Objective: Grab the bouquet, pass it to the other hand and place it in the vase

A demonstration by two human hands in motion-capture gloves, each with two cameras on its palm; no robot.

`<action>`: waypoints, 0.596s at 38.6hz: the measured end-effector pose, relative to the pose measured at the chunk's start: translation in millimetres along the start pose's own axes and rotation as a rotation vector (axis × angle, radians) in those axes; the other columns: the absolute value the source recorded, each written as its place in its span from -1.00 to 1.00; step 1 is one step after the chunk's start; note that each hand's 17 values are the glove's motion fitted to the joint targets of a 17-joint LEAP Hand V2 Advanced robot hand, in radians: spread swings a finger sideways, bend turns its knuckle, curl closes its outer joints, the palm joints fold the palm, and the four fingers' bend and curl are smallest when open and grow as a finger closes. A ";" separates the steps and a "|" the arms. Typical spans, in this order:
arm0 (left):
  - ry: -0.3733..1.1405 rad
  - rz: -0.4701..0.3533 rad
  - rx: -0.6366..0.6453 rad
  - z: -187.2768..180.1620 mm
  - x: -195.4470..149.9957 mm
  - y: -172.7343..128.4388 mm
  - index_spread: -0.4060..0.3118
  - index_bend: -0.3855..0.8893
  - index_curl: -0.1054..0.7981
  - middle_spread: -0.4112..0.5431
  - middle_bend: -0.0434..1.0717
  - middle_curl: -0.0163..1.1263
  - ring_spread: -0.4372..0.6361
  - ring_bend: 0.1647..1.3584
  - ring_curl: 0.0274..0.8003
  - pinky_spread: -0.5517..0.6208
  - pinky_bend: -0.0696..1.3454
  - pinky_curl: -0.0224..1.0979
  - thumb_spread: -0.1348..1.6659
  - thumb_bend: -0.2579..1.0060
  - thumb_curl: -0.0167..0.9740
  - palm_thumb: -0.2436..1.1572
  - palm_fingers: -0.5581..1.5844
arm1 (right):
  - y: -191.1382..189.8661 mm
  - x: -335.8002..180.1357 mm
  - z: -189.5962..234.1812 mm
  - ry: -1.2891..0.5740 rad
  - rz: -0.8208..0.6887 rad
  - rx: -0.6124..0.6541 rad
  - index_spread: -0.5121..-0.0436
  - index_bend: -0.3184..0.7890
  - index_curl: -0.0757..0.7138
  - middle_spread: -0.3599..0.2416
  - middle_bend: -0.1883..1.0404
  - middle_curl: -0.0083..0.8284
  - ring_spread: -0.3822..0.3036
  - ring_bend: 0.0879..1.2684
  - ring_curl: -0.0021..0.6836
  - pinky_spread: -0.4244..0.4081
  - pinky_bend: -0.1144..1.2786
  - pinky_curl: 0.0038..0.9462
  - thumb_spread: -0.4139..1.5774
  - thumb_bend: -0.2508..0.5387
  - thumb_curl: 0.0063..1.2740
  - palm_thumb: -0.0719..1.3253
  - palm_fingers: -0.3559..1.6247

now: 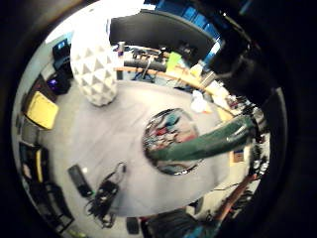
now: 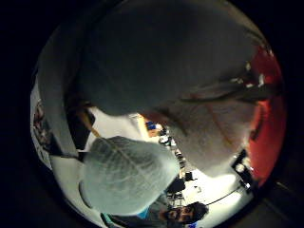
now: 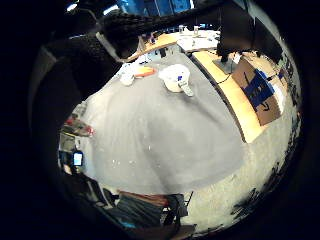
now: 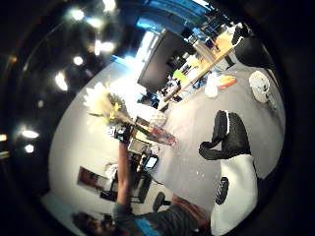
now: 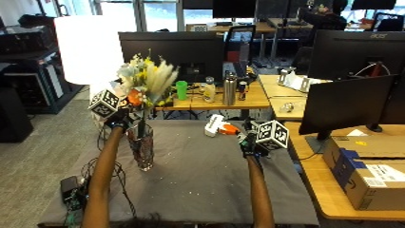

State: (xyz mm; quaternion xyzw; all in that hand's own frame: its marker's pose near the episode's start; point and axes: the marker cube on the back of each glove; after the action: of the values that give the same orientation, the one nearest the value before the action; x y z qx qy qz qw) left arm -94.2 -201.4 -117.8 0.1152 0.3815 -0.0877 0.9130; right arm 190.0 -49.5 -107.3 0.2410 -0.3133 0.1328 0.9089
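From the outside view we see the left hand point(image 5: 118, 119) up above the glass vase point(image 5: 141, 148), holding the bouquet point(image 5: 144, 78) by its stems, whose lower ends reach down into the vase mouth; the right hand point(image 5: 252, 142) hangs over the grey tabletop point(image 5: 202, 180), well apart, holding nothing that we can see. We judge the risk here to be the tall vase tipping if the stems drag sideways against its rim, or the bouquet leaning and slumping over when released too high. In the left little finger side palm view we look down the green stems point(image 1: 208, 141) into the vase's round mouth point(image 1: 171, 141), so the bunch is lined up over it. The left thumb side view is filled with leaves point(image 2: 128, 173) and petals close to the palm. The right thumb side view shows that hand's fingers point(image 4: 227, 132) only loosely curled, gripping nothing, with the bouquet and vase far across the tabletop. The right little finger side view shows only tabletop below. The left fingers themselves are hidden behind the flowers; we read them as wrapped round the stems.
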 end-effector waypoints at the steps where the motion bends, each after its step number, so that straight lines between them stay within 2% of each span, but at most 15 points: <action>1: -0.048 -0.011 -0.019 -0.3 -4.0 2.1 -0.16 -0.20 -0.11 -0.58 -0.41 0.02 -0.57 -0.32 0.03 -0.19 -0.39 -0.19 0.53 -0.61 -0.49 0.26 0.11 | 0.1 -0.1 -0.4 -0.001 0.000 0.002 0.03 -0.14 0.24 0.04 -0.36 0.03 0.31 -0.71 0.00 0.74 -0.21 -0.24 0.38 -0.40 0.01 0.56 0.11; 5: -0.172 -0.038 -0.030 -14.0 -11.5 17.9 -0.14 -0.13 -0.09 -0.50 -0.52 -0.05 -0.48 -0.38 -0.05 -0.01 -0.45 -0.24 0.43 -0.61 -0.45 0.31 0.10 | -1.2 1.3 -0.6 -0.005 -0.003 0.012 0.03 -0.15 0.23 0.05 -0.38 0.03 0.32 -0.74 0.01 0.76 -0.23 -0.24 0.38 -0.41 0.00 0.55 0.10; 9: -0.154 -0.053 0.090 -38.5 -24.8 24.6 -0.13 -0.11 -0.04 -0.40 -0.68 -0.14 -0.38 -0.42 -0.09 0.16 -0.48 -0.26 0.36 -0.60 -0.41 0.38 0.07 | -1.3 1.5 -0.4 -0.007 -0.003 0.014 0.03 -0.14 0.22 0.07 -0.38 0.02 0.34 -0.76 0.01 0.78 -0.25 -0.25 0.39 -0.41 -0.01 0.55 0.10; 14: -0.033 -0.033 0.237 -75.8 -36.2 38.8 -0.13 -0.13 -0.02 -0.37 -0.65 -0.20 -0.35 -0.42 -0.12 0.25 -0.50 -0.29 0.34 -0.60 -0.38 0.45 0.10 | 0.1 -3.2 0.4 -0.020 -0.007 0.013 0.03 -0.14 0.21 0.07 -0.39 0.02 0.37 -0.78 0.01 0.81 -0.28 -0.25 0.40 -0.41 -0.01 0.55 0.09; 19: 0.080 0.003 0.306 -98.5 -40.3 54.3 -0.16 -0.14 0.00 -0.37 -0.64 -0.22 -0.33 -0.41 -0.12 0.29 -0.52 -0.30 0.33 -0.61 -0.36 0.48 0.11 | 3.9 -12.5 3.4 -0.032 -0.016 0.006 0.03 -0.13 0.21 0.08 -0.41 0.00 0.40 -0.80 0.02 0.82 -0.29 -0.25 0.40 -0.41 -0.02 0.55 0.08; 21: 0.071 0.023 0.343 -105.7 -37.2 64.3 -0.16 -0.15 0.00 -0.37 -0.63 -0.23 -0.32 -0.42 -0.12 0.30 -0.52 -0.29 0.33 -0.61 -0.35 0.48 0.11 | 3.8 -16.9 7.6 -0.038 -0.025 0.003 0.03 -0.13 0.21 0.09 -0.43 -0.01 0.41 -0.80 0.02 0.84 -0.29 -0.24 0.41 -0.41 -0.02 0.55 0.06; 23: -0.004 0.046 0.390 -110.4 -34.3 73.9 -0.16 -0.14 0.00 -0.36 -0.63 -0.24 -0.29 -0.44 -0.12 0.32 -0.53 -0.29 0.34 -0.62 -0.35 0.47 0.10 | 3.6 -22.3 12.1 -0.046 -0.036 0.001 0.03 -0.12 0.22 0.11 -0.44 -0.03 0.43 -0.81 0.03 0.84 -0.29 -0.24 0.41 -0.42 -0.03 0.54 0.04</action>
State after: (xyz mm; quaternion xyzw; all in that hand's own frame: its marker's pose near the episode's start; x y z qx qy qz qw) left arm -174.4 -97.5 -158.0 0.2987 0.3528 -0.1392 0.8757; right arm 165.4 -54.8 -111.9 0.2500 -0.3298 0.1112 0.9035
